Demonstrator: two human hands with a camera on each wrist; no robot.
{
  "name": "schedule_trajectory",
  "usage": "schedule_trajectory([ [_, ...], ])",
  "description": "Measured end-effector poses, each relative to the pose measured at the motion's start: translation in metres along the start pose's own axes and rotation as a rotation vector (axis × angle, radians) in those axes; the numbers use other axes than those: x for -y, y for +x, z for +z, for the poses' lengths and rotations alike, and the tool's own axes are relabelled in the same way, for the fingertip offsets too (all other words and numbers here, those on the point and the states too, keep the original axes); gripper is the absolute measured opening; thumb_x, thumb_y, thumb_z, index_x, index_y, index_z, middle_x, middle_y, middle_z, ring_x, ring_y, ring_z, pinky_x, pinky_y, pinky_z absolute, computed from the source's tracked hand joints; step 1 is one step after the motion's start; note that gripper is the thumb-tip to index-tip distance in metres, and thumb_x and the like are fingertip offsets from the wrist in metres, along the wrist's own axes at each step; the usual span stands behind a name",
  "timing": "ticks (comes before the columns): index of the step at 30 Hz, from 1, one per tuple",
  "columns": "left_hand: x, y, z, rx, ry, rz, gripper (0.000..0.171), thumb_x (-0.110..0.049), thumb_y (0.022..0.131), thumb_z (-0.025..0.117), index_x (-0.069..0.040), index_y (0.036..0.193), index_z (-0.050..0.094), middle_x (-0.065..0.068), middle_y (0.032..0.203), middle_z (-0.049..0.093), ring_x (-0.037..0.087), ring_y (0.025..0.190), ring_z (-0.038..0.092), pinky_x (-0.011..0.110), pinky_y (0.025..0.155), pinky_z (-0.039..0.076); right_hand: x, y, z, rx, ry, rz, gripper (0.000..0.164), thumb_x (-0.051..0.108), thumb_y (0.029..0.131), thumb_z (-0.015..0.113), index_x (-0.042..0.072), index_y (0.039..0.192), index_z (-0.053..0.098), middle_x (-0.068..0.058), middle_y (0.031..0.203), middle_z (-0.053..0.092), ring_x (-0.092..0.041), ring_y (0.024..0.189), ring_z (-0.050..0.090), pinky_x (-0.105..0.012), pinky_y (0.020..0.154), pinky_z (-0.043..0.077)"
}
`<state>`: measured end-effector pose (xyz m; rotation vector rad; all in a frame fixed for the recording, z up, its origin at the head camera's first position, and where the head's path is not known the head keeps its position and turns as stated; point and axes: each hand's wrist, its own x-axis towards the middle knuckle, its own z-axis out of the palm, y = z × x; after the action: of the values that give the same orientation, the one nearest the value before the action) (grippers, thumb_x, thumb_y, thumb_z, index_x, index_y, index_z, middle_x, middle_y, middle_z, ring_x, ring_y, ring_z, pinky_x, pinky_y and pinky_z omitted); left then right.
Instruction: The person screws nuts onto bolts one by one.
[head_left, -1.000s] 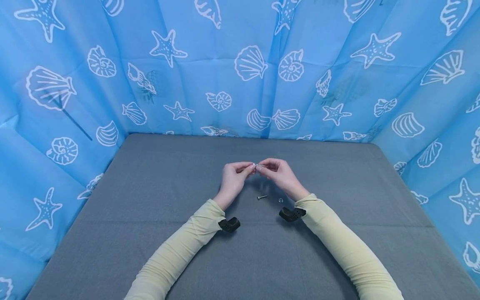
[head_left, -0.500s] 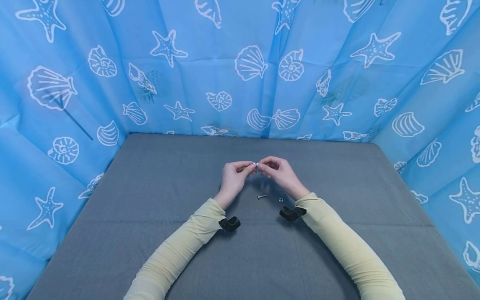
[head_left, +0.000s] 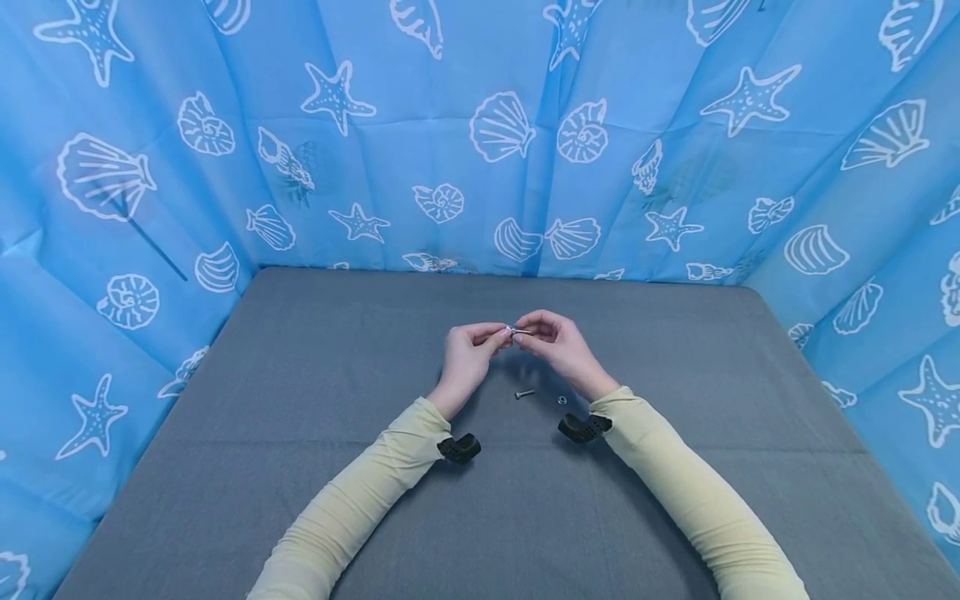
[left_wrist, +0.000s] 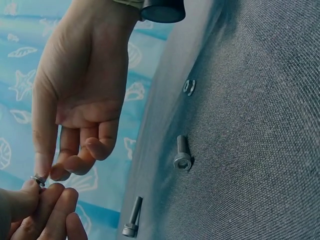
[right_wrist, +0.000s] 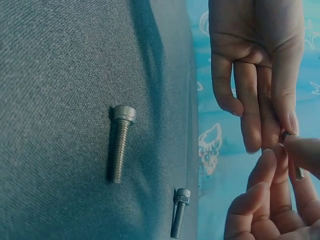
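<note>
Above the far middle of the table, my left hand [head_left: 468, 358] pinches the head end of a small metal bolt [head_left: 522, 332] between thumb and forefinger. From the other side, thumb and forefinger of my right hand [head_left: 558, 350] pinch at the same end, the other fingers bent loosely. The threaded shank shows past my right thumb in the right wrist view and points toward the right palm. Fingertips cover most of the head end, so I cannot tell whether a nut sits there.
On the grey cloth table [head_left: 337, 500] below the hands lie a socket-head bolt [right_wrist: 120, 145] and a loose nut [left_wrist: 189, 87]. Another bolt with a nut near its head [right_wrist: 181, 212] is hidden in the head view. A blue shell-patterned curtain [head_left: 450, 125] borders the table.
My right fingertips closed over the bolt, covering its shank half a second ago, then shifted so that the shank shows again. The left hand has stayed in place.
</note>
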<state>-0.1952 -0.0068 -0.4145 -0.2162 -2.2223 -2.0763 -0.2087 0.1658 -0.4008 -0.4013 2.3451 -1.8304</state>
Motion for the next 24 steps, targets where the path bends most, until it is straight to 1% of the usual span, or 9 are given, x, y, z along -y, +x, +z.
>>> schedule_trajectory([
  [2,-0.0001,0.0000,0.0000,-0.001,-0.002,0.000,0.021,-0.015,0.092,0.066,0.001,0.104,0.072,0.006,0.087,0.073,0.014,0.081,0.070,0.033,0.072,0.057,-0.0008,0.0002,-0.0002,0.002,0.001,-0.015,0.024,0.017,0.093,0.065,0.000,0.109,0.063,-0.018,0.101,0.065,-0.034,0.092,0.062,-0.050,0.078,0.049],
  [4,-0.0001,0.0001,0.0004,-0.003,-0.004,0.002,0.021,-0.015,0.092,0.066,0.000,0.104,0.073,0.006,0.087,0.073,0.014,0.081,0.070,0.032,0.072,0.057,-0.0015,0.0003,-0.0002,0.004,0.001,-0.024,0.024,0.020,0.094,0.064,-0.001,0.107,0.064,-0.018,0.098,0.065,-0.033,0.089,0.061,-0.049,0.076,0.049],
  [7,-0.0005,-0.0001,0.0004,-0.004,-0.003,0.006,0.021,-0.016,0.092,0.066,0.001,0.104,0.073,0.007,0.088,0.073,0.014,0.081,0.070,0.031,0.072,0.057,-0.0017,0.0004,-0.0002,-0.001,0.008,-0.019,0.027,0.023,0.095,0.063,-0.001,0.107,0.064,-0.017,0.096,0.065,-0.031,0.086,0.060,-0.045,0.073,0.049],
  [9,-0.0008,-0.0003,0.0005,-0.004,-0.003,0.005,0.022,-0.015,0.092,0.066,0.002,0.104,0.072,0.007,0.087,0.073,0.014,0.081,0.070,0.030,0.072,0.057,-0.0017,0.0004,-0.0003,-0.002,0.022,-0.015,0.027,0.023,0.095,0.063,-0.001,0.108,0.064,-0.017,0.097,0.065,-0.032,0.087,0.060,-0.044,0.073,0.049],
  [11,-0.0011,-0.0005,0.0006,-0.002,-0.003,0.004,0.022,-0.015,0.092,0.066,0.003,0.105,0.072,0.007,0.087,0.073,0.015,0.081,0.070,0.030,0.072,0.057,-0.0020,0.0004,-0.0005,0.002,0.041,-0.015,0.026,0.020,0.094,0.065,-0.001,0.109,0.062,-0.017,0.099,0.064,-0.038,0.092,0.060,-0.045,0.074,0.049],
  [14,-0.0010,-0.0004,0.0011,0.001,-0.005,0.003,0.023,-0.014,0.092,0.066,0.004,0.105,0.071,0.008,0.088,0.073,0.015,0.081,0.070,0.030,0.072,0.057,-0.0023,0.0003,-0.0010,0.007,0.035,-0.017,0.025,0.019,0.093,0.065,-0.001,0.109,0.063,-0.019,0.101,0.064,-0.043,0.095,0.058,-0.048,0.076,0.049],
  [17,-0.0006,-0.0003,0.0014,0.000,-0.002,0.004,0.022,-0.014,0.092,0.066,0.003,0.104,0.072,0.008,0.088,0.073,0.015,0.081,0.070,0.031,0.072,0.057,-0.0018,-0.0001,-0.0013,0.008,0.005,-0.009,0.026,0.022,0.095,0.063,0.000,0.108,0.064,-0.021,0.100,0.064,-0.040,0.093,0.058,-0.049,0.076,0.048],
  [20,-0.0003,-0.0001,0.0016,-0.005,0.001,0.001,0.021,-0.014,0.092,0.066,0.002,0.103,0.073,0.008,0.087,0.073,0.015,0.080,0.070,0.031,0.072,0.057,-0.0018,-0.0004,-0.0014,-0.001,-0.006,0.000,0.027,0.024,0.095,0.063,0.001,0.108,0.065,-0.020,0.099,0.064,-0.036,0.091,0.059,-0.048,0.076,0.048],
  [24,-0.0002,0.0001,0.0021,-0.004,0.006,0.002,0.022,-0.014,0.091,0.066,0.002,0.104,0.072,0.008,0.087,0.073,0.014,0.081,0.070,0.031,0.071,0.057,-0.0034,0.0001,-0.0016,-0.004,0.020,-0.007,0.025,0.019,0.093,0.066,0.001,0.110,0.063,-0.016,0.100,0.065,-0.043,0.097,0.059,-0.049,0.077,0.049],
])
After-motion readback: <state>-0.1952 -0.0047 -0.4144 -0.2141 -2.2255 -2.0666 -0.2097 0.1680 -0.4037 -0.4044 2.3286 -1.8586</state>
